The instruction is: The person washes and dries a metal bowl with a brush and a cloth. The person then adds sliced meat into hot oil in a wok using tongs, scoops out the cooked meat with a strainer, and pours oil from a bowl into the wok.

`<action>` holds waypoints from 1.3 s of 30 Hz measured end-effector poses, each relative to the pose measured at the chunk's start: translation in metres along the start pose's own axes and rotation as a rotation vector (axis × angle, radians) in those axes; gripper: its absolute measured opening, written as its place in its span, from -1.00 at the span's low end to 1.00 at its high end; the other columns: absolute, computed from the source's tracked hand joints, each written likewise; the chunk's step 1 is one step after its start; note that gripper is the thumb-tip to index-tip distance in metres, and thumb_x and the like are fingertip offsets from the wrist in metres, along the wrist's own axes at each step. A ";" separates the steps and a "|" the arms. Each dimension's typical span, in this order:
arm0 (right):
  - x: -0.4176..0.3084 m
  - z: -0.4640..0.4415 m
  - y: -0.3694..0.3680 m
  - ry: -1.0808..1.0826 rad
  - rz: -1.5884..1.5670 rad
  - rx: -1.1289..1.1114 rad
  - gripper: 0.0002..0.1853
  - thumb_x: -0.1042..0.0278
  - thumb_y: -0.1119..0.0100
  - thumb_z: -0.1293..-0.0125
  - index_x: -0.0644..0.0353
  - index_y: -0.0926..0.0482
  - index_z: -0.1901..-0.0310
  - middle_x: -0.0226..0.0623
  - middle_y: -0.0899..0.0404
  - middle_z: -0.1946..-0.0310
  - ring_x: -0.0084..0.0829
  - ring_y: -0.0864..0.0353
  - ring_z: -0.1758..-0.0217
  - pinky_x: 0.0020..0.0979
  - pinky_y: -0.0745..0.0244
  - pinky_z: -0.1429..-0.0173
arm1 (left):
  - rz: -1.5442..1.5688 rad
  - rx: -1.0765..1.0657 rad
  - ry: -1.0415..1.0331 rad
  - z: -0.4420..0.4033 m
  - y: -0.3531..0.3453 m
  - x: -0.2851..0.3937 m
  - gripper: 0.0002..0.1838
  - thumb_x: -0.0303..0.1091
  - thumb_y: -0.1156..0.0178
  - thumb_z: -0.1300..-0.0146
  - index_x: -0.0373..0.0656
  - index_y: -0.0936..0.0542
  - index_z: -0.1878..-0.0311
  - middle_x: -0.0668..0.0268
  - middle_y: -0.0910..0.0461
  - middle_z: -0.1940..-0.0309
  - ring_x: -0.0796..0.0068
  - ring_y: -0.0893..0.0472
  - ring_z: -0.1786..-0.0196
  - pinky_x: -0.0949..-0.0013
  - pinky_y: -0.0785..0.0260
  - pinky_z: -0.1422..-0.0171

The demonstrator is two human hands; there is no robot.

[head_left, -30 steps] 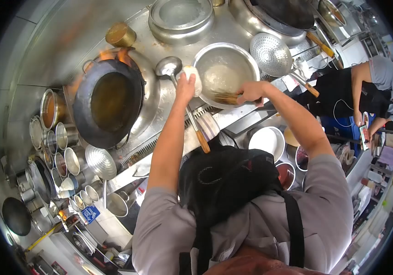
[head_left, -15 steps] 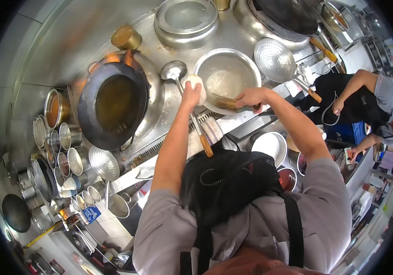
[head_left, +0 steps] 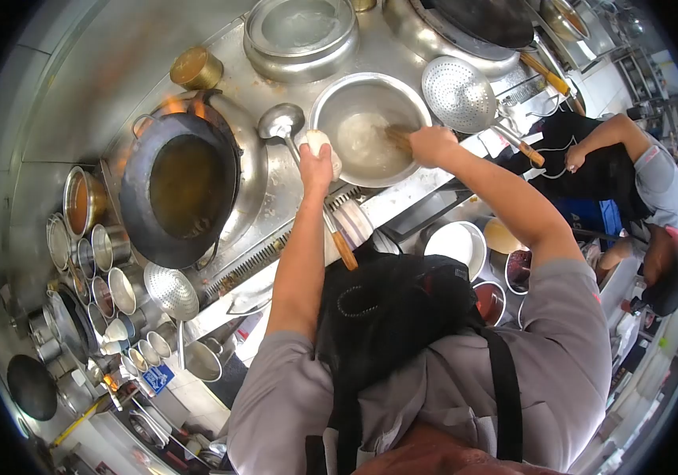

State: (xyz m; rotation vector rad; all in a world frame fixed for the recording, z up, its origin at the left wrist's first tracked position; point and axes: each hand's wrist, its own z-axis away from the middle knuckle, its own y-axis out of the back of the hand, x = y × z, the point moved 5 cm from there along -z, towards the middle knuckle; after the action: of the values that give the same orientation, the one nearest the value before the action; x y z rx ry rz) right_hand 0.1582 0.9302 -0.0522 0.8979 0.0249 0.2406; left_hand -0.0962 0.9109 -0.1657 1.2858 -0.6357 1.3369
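Observation:
A round metal wok with cloudy liquid in it sits in front of me on the steel range. My left hand is closed on a folded whitish cloth at the wok's near left rim. My right hand is wrapped round a bamboo brush, whose bristles reach into the liquid on the wok's right side. Beside my left hand lies a ladle with a wooden handle, its bowl resting left of the wok. A perforated skimmer lies just right of the wok.
At left, a dark wok of oil sits on a burner with flames behind it. Another skimmer and several metal pots stand below it. White and red-filled containers are by my right elbow. A co-worker stands at right.
My right hand and the brush have moved up and farther into the wok, relative to its rim. My left hand keeps the cloth at the rim. The whole view has shifted slightly.

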 end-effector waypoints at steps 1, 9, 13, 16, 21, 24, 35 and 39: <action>-0.012 0.009 0.001 0.024 0.027 -0.091 -0.65 0.30 -0.19 -0.27 0.15 -0.71 -0.06 -0.10 -0.69 -0.09 -0.10 -0.71 -0.13 -0.12 -0.63 -0.17 | 0.017 -0.006 -0.011 -0.002 -0.001 0.000 -0.53 -0.26 -0.23 -0.34 -0.30 -0.43 -0.23 -0.03 -0.61 -0.04 0.10 -0.63 -0.09 0.16 -0.43 -0.20; -0.059 -0.046 0.040 0.317 -0.162 0.067 -0.64 0.08 -0.29 -0.18 -0.08 -0.75 0.00 -0.22 -0.76 0.08 -0.19 -0.75 0.00 -0.23 -0.64 -0.11 | -0.081 -0.070 0.013 -0.011 0.002 -0.005 -0.52 -0.23 -0.22 -0.34 -0.32 -0.44 -0.22 -0.05 -0.60 -0.06 0.08 -0.62 -0.09 0.15 -0.42 -0.21; 0.002 -0.055 0.053 0.200 0.034 0.200 -0.64 0.04 -0.29 -0.23 -0.06 -0.74 -0.02 -0.21 -0.74 0.02 -0.14 -0.72 -0.07 -0.21 -0.63 -0.15 | -0.113 -0.056 0.031 -0.012 0.002 -0.008 -0.51 -0.22 -0.21 -0.35 -0.32 -0.43 -0.23 -0.07 -0.60 -0.08 0.07 -0.62 -0.12 0.15 -0.43 -0.21; 0.015 -0.022 0.030 0.072 0.033 0.039 -0.62 0.08 -0.27 -0.27 0.15 -0.73 0.01 -0.09 -0.73 0.06 -0.13 -0.72 -0.06 -0.16 -0.64 -0.10 | -0.141 -0.037 0.048 -0.011 0.002 0.001 -0.50 -0.23 -0.20 -0.36 -0.33 -0.42 -0.24 -0.08 -0.60 -0.09 0.07 -0.62 -0.13 0.15 -0.42 -0.21; -0.029 0.010 -0.005 0.245 -0.497 -0.427 -0.55 0.08 -0.18 -0.29 0.21 -0.66 -0.09 -0.22 -0.53 0.61 -0.41 -0.55 0.65 -0.33 -0.51 0.58 | -0.130 -0.092 0.070 -0.008 -0.001 0.014 -0.47 -0.26 -0.20 -0.36 -0.34 -0.40 -0.30 -0.06 -0.60 -0.10 0.10 -0.63 -0.13 0.17 -0.43 -0.22; -0.053 0.009 -0.004 0.186 -1.099 -0.304 -0.53 0.11 -0.19 -0.35 0.21 -0.59 -0.20 -0.29 -0.49 0.58 -0.46 -0.51 0.65 -0.40 -0.43 0.62 | -0.080 -0.124 0.059 -0.006 0.004 0.025 -0.47 -0.27 -0.20 -0.36 -0.33 -0.39 -0.32 -0.05 -0.60 -0.11 0.14 -0.63 -0.13 0.18 -0.43 -0.22; -0.036 0.000 -0.022 -0.047 -2.187 -0.053 -0.62 0.17 -0.13 -0.46 0.13 -0.44 -0.21 -0.19 -0.50 0.31 -0.33 -0.52 0.54 -0.39 -0.38 0.57 | -0.293 -0.060 -0.265 -0.005 0.013 0.062 -0.56 -0.26 -0.24 -0.33 -0.28 -0.40 -0.15 -0.14 -0.61 0.02 -0.19 -0.58 -0.09 -0.02 -0.38 -0.20; -0.046 0.008 -0.006 0.125 -2.464 -0.006 -0.65 0.19 -0.11 -0.48 0.11 -0.44 -0.20 -0.24 -0.49 0.40 -0.32 -0.52 0.54 -0.37 -0.32 0.58 | -0.454 -0.031 -0.547 0.002 -0.003 0.109 -0.59 -0.24 -0.25 -0.33 -0.21 -0.41 -0.13 -0.13 -0.53 0.06 -0.24 -0.55 -0.03 -0.12 -0.37 -0.13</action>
State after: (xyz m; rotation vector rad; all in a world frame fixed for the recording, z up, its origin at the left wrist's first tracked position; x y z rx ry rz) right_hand 0.1159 0.9104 -0.0560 0.3133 1.1472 -1.9768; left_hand -0.0699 0.9467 -0.0659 1.6661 -0.6749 0.6004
